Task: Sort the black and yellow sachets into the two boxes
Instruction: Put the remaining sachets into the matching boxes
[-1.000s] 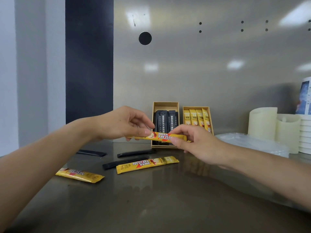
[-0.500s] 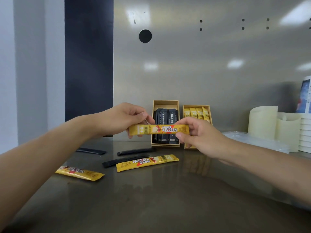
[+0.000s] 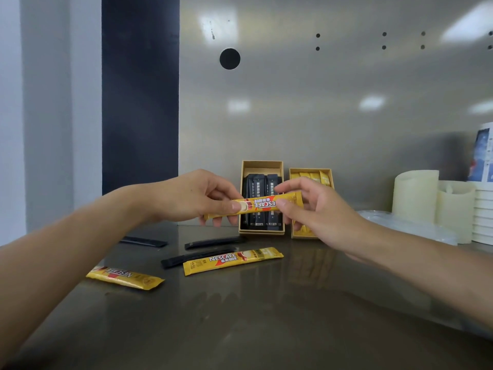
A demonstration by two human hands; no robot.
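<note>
While gripping with both hands, holds the yellow Nescafé sachet (image 3: 264, 206) level in mid-air, directly in front of the box of black sachets (image 3: 262, 165) and across its lower half. Pinches the stick's left end with the left hand (image 3: 186, 198), thumb on the face and fingers curled behind. Pinches nearer the right end with the right hand (image 3: 317, 212), thumb and forefinger closed on it, the other fingers loosely spread.

Probably takes it at both ends to straighten and line up the floppy stick before laying it lengthwise in the box of yellow sachets (image 3: 310, 170), just right of the box of black sachets. Keeps it clear of the steel counter (image 3: 240, 316) meanwhile.

Looks slim, flat and glossy: yellow wrapper, red band, white brand lettering upside down from this view, a pale patch beside the left thumb.

Leaves two loose yellow sachets (image 3: 233, 260) and three loose black sachets (image 3: 214, 242) flat in front and to the left of the box of black sachets. Sorting only partly done, by that count.
</note>
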